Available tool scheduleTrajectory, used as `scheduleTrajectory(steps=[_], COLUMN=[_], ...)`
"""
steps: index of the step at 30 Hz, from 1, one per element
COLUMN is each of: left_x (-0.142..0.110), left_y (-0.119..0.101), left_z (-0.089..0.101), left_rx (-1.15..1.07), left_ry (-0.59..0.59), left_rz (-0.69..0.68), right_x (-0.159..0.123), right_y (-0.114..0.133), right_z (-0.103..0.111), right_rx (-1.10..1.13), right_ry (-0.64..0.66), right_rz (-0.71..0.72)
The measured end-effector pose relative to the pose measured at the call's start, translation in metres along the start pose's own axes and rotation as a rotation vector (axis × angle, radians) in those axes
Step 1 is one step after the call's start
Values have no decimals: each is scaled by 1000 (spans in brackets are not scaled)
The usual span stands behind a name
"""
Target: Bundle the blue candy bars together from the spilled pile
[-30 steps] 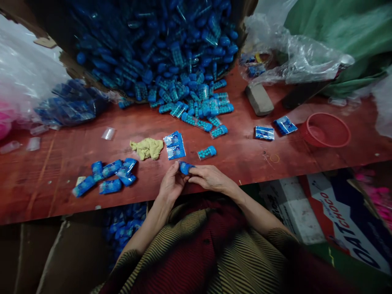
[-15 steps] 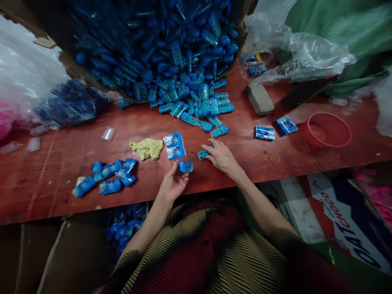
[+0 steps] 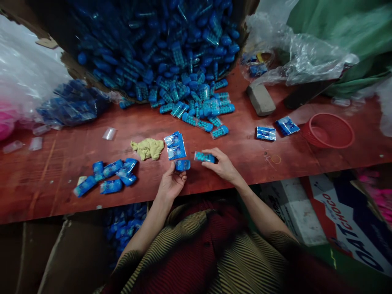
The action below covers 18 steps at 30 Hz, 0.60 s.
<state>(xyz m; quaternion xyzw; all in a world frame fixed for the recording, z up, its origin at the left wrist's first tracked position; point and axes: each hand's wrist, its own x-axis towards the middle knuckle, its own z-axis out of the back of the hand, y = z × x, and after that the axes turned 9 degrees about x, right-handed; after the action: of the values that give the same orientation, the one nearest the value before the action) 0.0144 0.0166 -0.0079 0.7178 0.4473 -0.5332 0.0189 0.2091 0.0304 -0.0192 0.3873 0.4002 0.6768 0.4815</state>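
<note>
My left hand (image 3: 172, 183) pinches a small blue printed sleeve (image 3: 183, 165) near the table's front edge. Just right of it, my right hand (image 3: 224, 165) grips a small clear container of blue beads (image 3: 202, 157) by its blue-capped end, with the clear end facing the sleeve. The two pieces are apart. Beyond my left hand lies a flat stack of blue printed sleeves (image 3: 175, 146). To the left, several wrapped blue containers (image 3: 110, 186) form a loose group beside a crumpled yellow-green cloth (image 3: 148, 148).
A large open carton at the back spills blue-capped containers (image 3: 196, 96) onto the red table (image 3: 220, 179). On the right are a grey block (image 3: 260, 99), two blue packs (image 3: 266, 133) and a red basket (image 3: 330, 130). A bag of blue pieces (image 3: 72, 104) lies at the left.
My right hand has closed on the container of blue beads and lifted it off the table, turning it toward the sleeve. My left hand keeps the sleeve, almost in place.
</note>
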Motion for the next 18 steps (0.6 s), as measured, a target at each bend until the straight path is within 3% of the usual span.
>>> scheduleTrajectory(steps=[4, 10, 18], left_x=[1, -3, -7], left_y=[2, 2, 0], left_z=[-3, -4, -7], left_rx=[-6, -14, -30], left_ry=[-23, -38, -38], left_rz=[-29, -55, -78], right_x=[-7, -15, -19], right_y=[21, 29, 35], right_z=[-4, -17, -14], right_rx=[128, -11, -176], right_ry=[-55, -36, 24], right_rz=[67, 122, 109])
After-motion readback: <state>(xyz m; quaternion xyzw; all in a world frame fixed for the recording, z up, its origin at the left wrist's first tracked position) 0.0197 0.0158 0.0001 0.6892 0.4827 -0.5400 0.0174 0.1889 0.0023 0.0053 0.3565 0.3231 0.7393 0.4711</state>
